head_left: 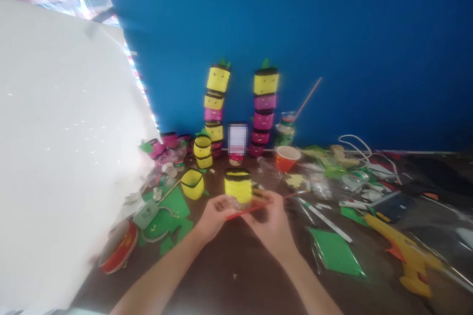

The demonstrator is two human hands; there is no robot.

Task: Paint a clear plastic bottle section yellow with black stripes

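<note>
A yellow cup-shaped piece [238, 186] with a black rim stands in front of me, between my two hands. My left hand [215, 214] is closed at its lower left side, fingertips against it. My right hand [269, 216] is closed around a thin red stick [254, 210], which slants across just below the yellow cup and extends past the hand to the right. The stick's left end lies close to my left fingertips. Another yellow cup [192, 184] stands just to the left.
Two tall stacks of yellow and pink cups [218, 78] [266, 81] stand by the blue board. Green felt [168, 214] and a red bowl [120, 248] lie left. A yellow glue gun [406, 251], green packet [336, 251] and orange paper cup [287, 158] are right.
</note>
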